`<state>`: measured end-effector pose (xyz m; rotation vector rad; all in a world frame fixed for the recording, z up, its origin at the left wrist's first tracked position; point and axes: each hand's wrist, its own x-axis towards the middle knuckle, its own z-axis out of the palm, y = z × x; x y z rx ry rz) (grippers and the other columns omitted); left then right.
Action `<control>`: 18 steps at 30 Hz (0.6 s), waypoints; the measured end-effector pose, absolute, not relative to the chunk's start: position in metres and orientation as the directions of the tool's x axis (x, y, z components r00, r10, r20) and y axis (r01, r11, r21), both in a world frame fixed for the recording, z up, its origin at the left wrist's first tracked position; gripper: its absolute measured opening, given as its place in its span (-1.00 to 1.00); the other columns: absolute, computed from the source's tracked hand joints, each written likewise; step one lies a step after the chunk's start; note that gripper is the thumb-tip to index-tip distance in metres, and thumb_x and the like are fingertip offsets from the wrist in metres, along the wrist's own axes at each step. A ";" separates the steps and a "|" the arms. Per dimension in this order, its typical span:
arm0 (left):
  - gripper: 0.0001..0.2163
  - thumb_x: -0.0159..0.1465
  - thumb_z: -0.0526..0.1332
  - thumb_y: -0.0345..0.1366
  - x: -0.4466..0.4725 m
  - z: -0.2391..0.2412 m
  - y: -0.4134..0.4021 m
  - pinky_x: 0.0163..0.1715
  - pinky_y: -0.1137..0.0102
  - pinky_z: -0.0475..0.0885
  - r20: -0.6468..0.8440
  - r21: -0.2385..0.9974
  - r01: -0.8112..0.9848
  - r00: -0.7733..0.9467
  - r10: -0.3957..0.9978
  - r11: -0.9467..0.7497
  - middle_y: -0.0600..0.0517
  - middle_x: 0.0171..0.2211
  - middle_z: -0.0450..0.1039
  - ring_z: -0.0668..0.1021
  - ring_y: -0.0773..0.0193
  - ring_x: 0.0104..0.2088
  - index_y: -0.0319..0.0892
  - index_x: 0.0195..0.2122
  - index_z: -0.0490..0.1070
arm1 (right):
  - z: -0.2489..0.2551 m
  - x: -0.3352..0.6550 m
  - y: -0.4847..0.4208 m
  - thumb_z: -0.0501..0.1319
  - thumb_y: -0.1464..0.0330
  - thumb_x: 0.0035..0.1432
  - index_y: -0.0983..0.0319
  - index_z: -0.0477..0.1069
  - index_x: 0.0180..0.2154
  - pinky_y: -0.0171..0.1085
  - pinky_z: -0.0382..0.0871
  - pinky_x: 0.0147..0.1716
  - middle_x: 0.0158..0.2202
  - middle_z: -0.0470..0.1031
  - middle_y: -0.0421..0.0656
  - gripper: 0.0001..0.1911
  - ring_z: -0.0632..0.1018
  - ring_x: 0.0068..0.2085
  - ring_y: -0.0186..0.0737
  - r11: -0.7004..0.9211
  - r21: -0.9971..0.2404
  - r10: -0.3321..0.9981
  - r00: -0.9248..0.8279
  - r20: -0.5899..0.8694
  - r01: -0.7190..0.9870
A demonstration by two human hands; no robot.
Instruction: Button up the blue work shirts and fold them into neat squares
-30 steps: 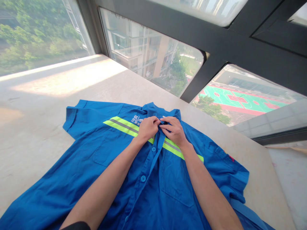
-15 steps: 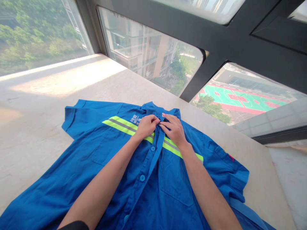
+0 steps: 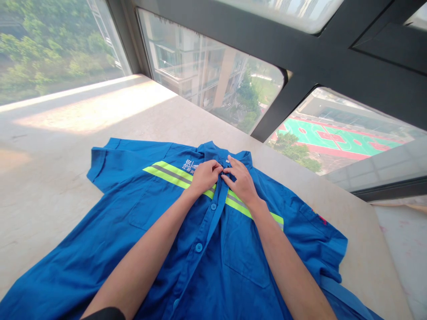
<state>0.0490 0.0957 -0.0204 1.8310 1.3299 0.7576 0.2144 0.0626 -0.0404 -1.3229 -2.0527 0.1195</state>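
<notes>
A blue short-sleeved work shirt (image 3: 247, 249) with yellow-and-grey reflective bands lies front up, its collar away from me. My left hand (image 3: 205, 177) pinches the front placket just below the collar. Against it, my right hand (image 3: 242, 180) grips the placket's other edge between thumb and index finger, its remaining fingers spread over the cloth. The fingertips nearly meet, and whatever is between them is hidden. Lower on the placket, a blue button (image 3: 213, 206) and another button (image 3: 199, 247) show outside any buttonhole. White lettering (image 3: 189, 166) sits beside my left hand.
The shirt rests on a pale stone sill (image 3: 60, 146) with a sunlit patch at the far left. Dark window frames (image 3: 273, 109) rise along the back and right. Beyond the glass are trees, a building and a sports court.
Both hands stay at the top of the placket. The right fingers have shifted slightly, showing a small pale label at the collar more clearly. The shirt lies as before.
</notes>
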 end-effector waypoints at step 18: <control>-0.88 0.25 0.18 -0.37 0.047 -0.032 0.097 -0.29 0.43 0.39 0.154 0.794 0.535 0.282 0.947 -0.289 0.05 -0.30 0.61 0.57 0.25 -0.32 -0.12 -0.28 0.52 | -0.037 0.207 0.066 0.29 0.23 0.19 0.16 0.46 -0.29 0.03 0.36 0.10 -0.01 0.57 -0.01 -0.86 0.52 0.06 0.02 0.386 -0.578 0.869 -0.074 0.489 0.719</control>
